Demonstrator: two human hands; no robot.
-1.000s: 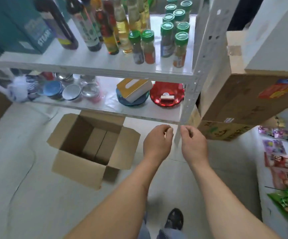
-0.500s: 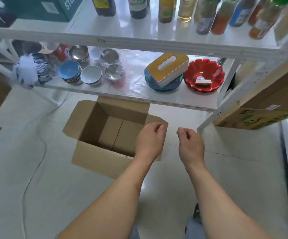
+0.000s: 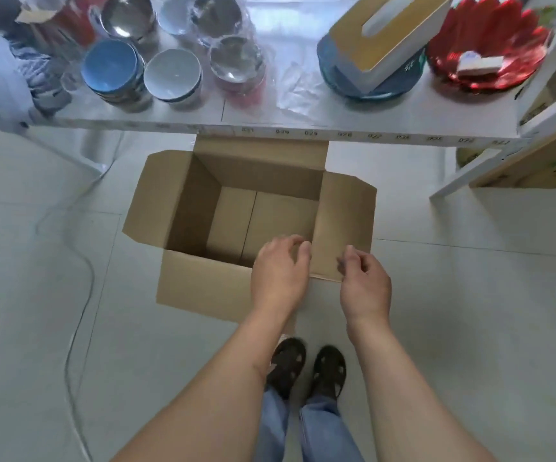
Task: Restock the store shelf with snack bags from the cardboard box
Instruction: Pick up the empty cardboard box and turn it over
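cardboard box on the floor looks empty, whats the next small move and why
Probably stop reaching in and check elsewhere for stock: the cardboard box shows only its bare bottom, no snack bags. The left hand and right hand hover at its near corner, loosely curled, holding nothing.

I'm seeing a small shop: white metal shelf [image 3: 336,125] with numbered edge labels, stacked bowls [image 3: 113,70] in plastic wrap, red plates [image 3: 490,38], open cardboard box [image 3: 203,288] on tiled floor [image 3: 470,295].

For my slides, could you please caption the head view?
Both hands hover, holding nothing, over an open cardboard box showing no bags.
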